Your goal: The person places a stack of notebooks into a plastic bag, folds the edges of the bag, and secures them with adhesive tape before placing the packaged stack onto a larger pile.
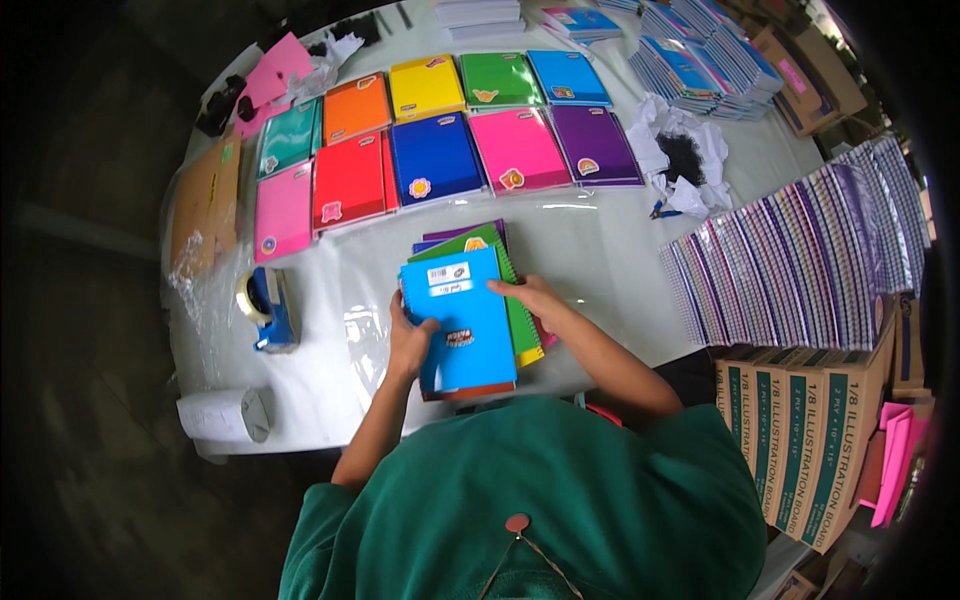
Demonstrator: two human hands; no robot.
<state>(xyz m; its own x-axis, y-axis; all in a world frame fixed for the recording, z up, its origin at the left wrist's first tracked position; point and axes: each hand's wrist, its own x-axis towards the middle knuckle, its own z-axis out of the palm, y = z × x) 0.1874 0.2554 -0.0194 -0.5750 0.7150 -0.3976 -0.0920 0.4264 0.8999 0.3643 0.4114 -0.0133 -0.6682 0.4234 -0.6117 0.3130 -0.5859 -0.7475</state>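
Observation:
A light blue spiral notebook (465, 320) with white labels lies on top of a loose stack in front of me. My left hand (408, 337) grips its left side, thumb on the cover and fingers partly hidden below. My right hand (532, 300) pinches its right edge, thumb on top. From under it stick out a green spiral notebook (522, 325), a purple one (432, 238) and bits of yellow, pink and orange-red. How far each hand reaches round the lower notebooks is hidden.
Two rows of colored notebooks (435, 155) lie beyond the stack. At left stand a tape dispenser (275, 310) and cardboard (207, 205). Crumpled paper with black bits (685, 155), pliers (662, 210), spiral notebook piles (790, 255) and cartons (790, 440) are at right.

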